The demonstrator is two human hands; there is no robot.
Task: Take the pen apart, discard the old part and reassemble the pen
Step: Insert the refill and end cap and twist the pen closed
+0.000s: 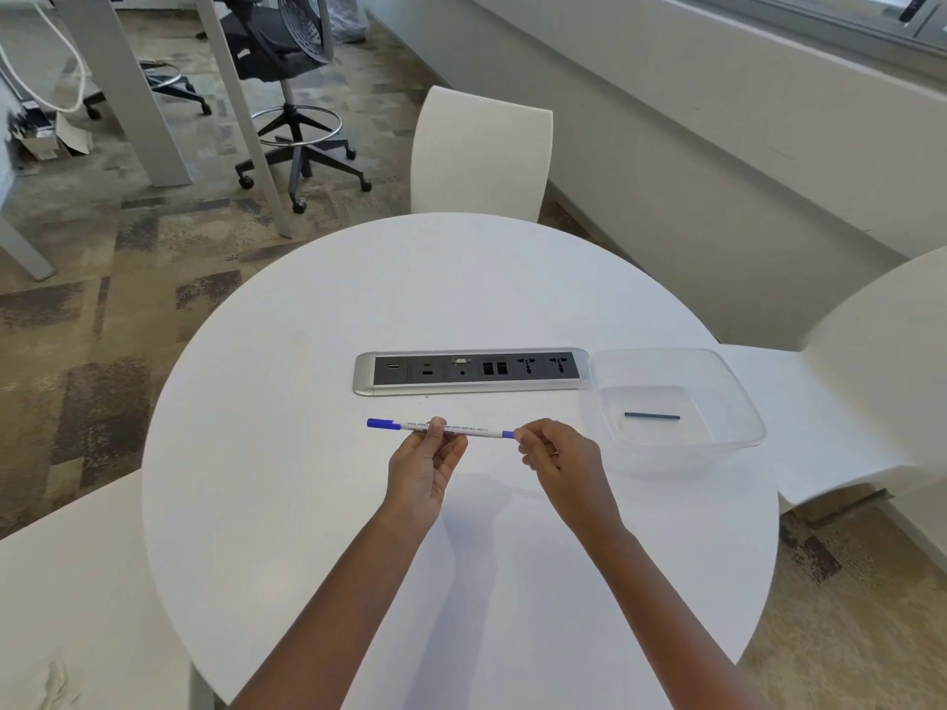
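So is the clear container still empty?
No, the clear container holds one thin dark stick lying on its floor.

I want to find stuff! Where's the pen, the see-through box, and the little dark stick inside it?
pen (476,429): head view, on its white barrel.
clear box (738,381): head view, on its right wall.
dark stick (652,416): head view, on its middle.

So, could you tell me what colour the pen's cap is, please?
Blue, on a white barrel; the pen shows best in the head view.
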